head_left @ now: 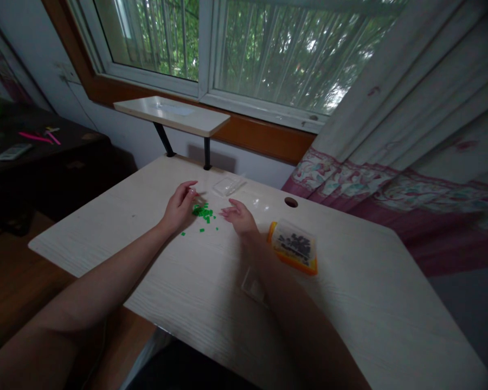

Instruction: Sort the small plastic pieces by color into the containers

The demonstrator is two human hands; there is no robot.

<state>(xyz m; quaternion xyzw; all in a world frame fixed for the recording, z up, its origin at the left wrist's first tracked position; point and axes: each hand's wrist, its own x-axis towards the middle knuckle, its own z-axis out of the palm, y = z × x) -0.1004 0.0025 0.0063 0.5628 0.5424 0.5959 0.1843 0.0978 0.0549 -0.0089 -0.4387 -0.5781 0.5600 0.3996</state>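
A small heap of green flat pieces (204, 212) lies on the pale tabletop (117, 225), with several strays nearer me. Just left of the heap is my left hand (180, 206), fingers stretched forward and nothing visible in it. On the opposite side my right hand (239, 218) has its fingers apart and slightly curved towards the green pieces, apparently holding nothing. Behind the heap sits a clear plastic tray (226, 186). Another clear plastic piece (252, 286) is partly covered by my right forearm.
Right of my right hand, a clear box of dark pieces (296, 242) rests on an orange case (290, 262). A raised shelf (203, 123) on black legs stands at the back left. Near the rear edge is a round cable hole (291, 202); a curtain (374, 179) hangs behind it.
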